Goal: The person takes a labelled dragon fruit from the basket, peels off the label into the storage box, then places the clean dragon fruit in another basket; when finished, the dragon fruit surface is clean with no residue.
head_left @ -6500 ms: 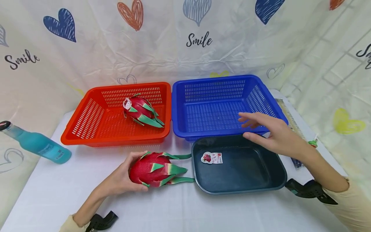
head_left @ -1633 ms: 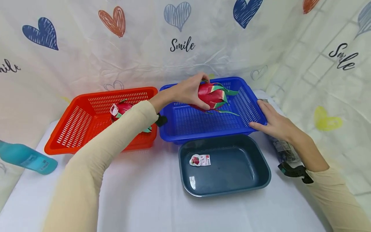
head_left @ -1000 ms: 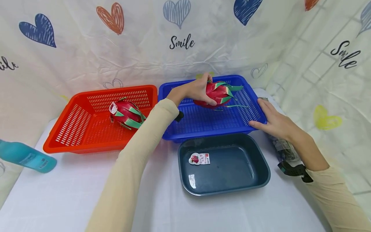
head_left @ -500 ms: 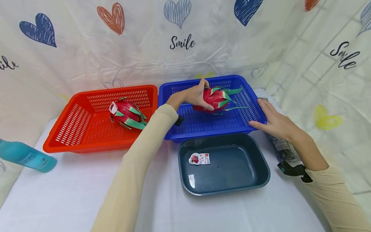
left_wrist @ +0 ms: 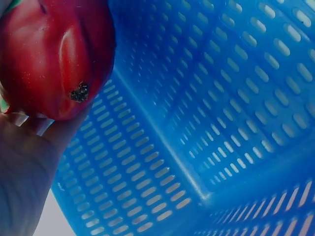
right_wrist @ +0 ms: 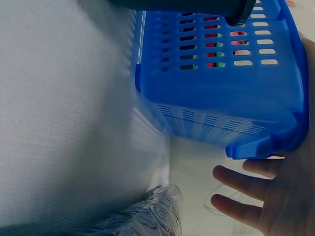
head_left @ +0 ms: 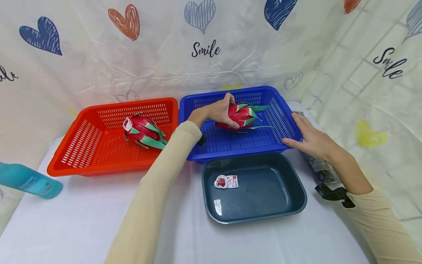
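My left hand (head_left: pixel 220 110) grips a red dragon fruit (head_left: pixel 243 115) with green scales inside the blue basket (head_left: pixel 211 152). The fruit's stem end (left_wrist: pixel 78 92) faces the left wrist camera, close over the slotted basket bottom. My right hand (head_left: pixel 313 139) rests at the basket's right rim, its fingers (right_wrist: pixel 241 183) extended along the outside. A second dragon fruit (head_left: pixel 145 130), wearing a white foam net or label at one end, lies in the red basket (head_left: pixel 99 170) to the left.
A dark tray (head_left: pixel 252 218) with a fruit label (head_left: pixel 226 181) stands in front of the blue basket. At the left edge is a teal bottle (head_left: pixel 31 180). A clear plastic package (head_left: pixel 324 170) lies under the right forearm. A printed curtain (head_left: pixel 158 66) hangs behind.
My left hand has carried the dragon fruit from the table up into the blue basket and lowered it there. My right hand has moved from over the tray to the basket's rim.
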`<state>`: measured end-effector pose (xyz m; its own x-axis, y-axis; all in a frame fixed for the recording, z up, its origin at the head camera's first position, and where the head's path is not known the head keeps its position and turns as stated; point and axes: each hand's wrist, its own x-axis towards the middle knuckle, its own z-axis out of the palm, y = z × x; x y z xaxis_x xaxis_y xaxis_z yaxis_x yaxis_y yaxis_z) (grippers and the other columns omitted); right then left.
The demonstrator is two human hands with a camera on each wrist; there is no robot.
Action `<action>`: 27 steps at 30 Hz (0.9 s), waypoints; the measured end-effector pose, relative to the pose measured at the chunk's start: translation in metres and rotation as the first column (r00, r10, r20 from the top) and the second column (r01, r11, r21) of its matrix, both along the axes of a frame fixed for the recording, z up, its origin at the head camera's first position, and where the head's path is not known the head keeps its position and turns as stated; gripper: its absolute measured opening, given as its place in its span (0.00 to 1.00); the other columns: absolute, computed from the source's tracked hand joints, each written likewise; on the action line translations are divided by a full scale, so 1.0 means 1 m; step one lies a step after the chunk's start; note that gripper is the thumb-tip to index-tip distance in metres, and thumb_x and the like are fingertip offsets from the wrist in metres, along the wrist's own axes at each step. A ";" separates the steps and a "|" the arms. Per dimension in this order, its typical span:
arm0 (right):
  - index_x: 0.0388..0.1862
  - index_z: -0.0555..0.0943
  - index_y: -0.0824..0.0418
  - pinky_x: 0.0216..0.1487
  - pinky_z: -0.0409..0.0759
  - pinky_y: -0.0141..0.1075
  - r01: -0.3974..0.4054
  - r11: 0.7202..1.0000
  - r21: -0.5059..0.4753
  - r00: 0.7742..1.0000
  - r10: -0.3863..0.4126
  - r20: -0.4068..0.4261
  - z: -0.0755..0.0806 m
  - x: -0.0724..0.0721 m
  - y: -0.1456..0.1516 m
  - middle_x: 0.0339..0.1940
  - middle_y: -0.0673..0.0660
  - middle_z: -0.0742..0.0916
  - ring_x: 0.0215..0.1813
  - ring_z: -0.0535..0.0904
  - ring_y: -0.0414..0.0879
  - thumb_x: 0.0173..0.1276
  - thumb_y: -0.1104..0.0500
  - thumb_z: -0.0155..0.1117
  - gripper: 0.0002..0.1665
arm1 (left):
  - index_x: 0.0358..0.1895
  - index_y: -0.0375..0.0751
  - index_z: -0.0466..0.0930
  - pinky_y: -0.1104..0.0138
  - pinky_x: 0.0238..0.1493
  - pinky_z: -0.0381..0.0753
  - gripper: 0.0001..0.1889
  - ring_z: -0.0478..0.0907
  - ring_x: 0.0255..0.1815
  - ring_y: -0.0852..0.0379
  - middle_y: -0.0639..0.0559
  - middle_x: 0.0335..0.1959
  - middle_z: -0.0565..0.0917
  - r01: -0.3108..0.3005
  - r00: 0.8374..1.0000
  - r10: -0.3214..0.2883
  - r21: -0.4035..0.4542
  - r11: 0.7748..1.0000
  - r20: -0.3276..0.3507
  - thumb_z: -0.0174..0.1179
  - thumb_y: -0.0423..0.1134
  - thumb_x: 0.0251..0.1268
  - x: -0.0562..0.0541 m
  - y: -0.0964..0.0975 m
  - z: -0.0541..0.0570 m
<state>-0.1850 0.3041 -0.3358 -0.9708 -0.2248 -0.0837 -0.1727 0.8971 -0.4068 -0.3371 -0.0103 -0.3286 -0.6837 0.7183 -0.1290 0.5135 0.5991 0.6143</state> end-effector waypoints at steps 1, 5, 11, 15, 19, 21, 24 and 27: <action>0.80 0.33 0.56 0.63 0.58 0.74 -0.001 1.000 0.000 1.000 0.001 -0.003 0.000 0.000 0.000 0.80 0.65 0.47 0.75 0.52 0.71 0.66 0.33 0.54 0.60 | 0.58 0.44 0.48 0.63 0.61 0.76 0.43 0.70 0.59 0.53 0.44 0.59 0.67 -0.006 1.000 0.006 0.001 1.000 -0.002 0.71 0.55 0.52 0.000 0.000 0.000; 0.80 0.33 0.56 0.63 0.59 0.74 -0.002 1.000 -0.001 1.000 0.002 -0.009 -0.001 -0.001 0.000 0.80 0.65 0.47 0.74 0.53 0.71 0.66 0.34 0.54 0.60 | 0.58 0.43 0.48 0.62 0.63 0.75 0.43 0.70 0.59 0.52 0.43 0.60 0.67 -0.024 1.000 0.024 -0.004 1.000 -0.004 0.71 0.53 0.52 0.001 -0.001 -0.001; 0.80 0.32 0.56 0.63 0.59 0.74 0.003 1.000 0.000 1.000 -0.003 -0.001 -0.001 -0.001 -0.001 0.80 0.65 0.46 0.74 0.53 0.71 0.65 0.33 0.54 0.60 | 0.60 0.42 0.48 0.62 0.64 0.74 0.44 0.70 0.60 0.52 0.43 0.60 0.68 -0.015 1.000 0.015 -0.005 1.000 -0.025 0.71 0.53 0.52 -0.003 -0.001 -0.005; 0.80 0.32 0.55 0.63 0.59 0.74 0.002 1.000 -0.005 1.000 -0.003 -0.003 0.000 -0.002 -0.002 0.81 0.65 0.46 0.74 0.53 0.71 0.65 0.33 0.54 0.60 | 0.61 0.41 0.49 0.63 0.63 0.75 0.44 0.70 0.59 0.52 0.43 0.60 0.69 -0.031 0.999 0.031 0.006 0.999 -0.040 0.72 0.52 0.51 -0.006 -0.001 -0.005; 0.80 0.33 0.55 0.64 0.58 0.74 0.004 1.000 -0.014 1.000 -0.004 -0.003 0.000 -0.002 -0.002 0.81 0.64 0.46 0.75 0.53 0.70 0.65 0.33 0.54 0.60 | 0.64 0.40 0.49 0.62 0.64 0.75 0.46 0.69 0.61 0.51 0.42 0.62 0.68 -0.062 0.997 0.062 0.003 0.998 -0.043 0.72 0.52 0.52 -0.006 -0.001 -0.004; 0.80 0.33 0.55 0.64 0.58 0.74 0.006 1.000 -0.015 1.000 -0.006 -0.001 0.001 -0.002 -0.002 0.81 0.64 0.46 0.75 0.53 0.71 0.65 0.34 0.54 0.60 | 0.66 0.39 0.50 0.61 0.66 0.73 0.47 0.68 0.63 0.51 0.42 0.64 0.67 -0.072 0.996 0.072 0.004 0.997 -0.052 0.72 0.52 0.52 -0.006 -0.001 -0.003; 0.80 0.32 0.54 0.64 0.58 0.74 0.010 1.000 -0.014 1.000 -0.010 0.005 0.001 -0.001 -0.002 0.81 0.64 0.46 0.75 0.52 0.71 0.65 0.33 0.54 0.60 | 0.68 0.39 0.51 0.62 0.67 0.72 0.47 0.67 0.64 0.51 0.43 0.66 0.66 -0.070 0.995 0.070 0.005 0.998 -0.075 0.72 0.52 0.52 -0.007 0.000 -0.004; 0.80 0.32 0.54 0.64 0.57 0.74 0.016 1.000 -0.009 1.000 -0.016 0.005 0.000 0.000 -0.001 0.81 0.64 0.46 0.75 0.52 0.71 0.65 0.33 0.54 0.60 | 0.68 0.37 0.53 0.63 0.67 0.72 0.46 0.67 0.64 0.52 0.44 0.66 0.67 -0.046 0.993 0.046 0.004 0.999 -0.109 0.71 0.51 0.53 -0.008 0.001 -0.004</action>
<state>-0.1851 0.3028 -0.3356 -0.9737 -0.2105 -0.0868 -0.1565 0.8958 -0.4159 -0.3449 -0.0091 -0.3330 -0.7259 0.6859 -0.0513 0.5493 0.6229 0.5570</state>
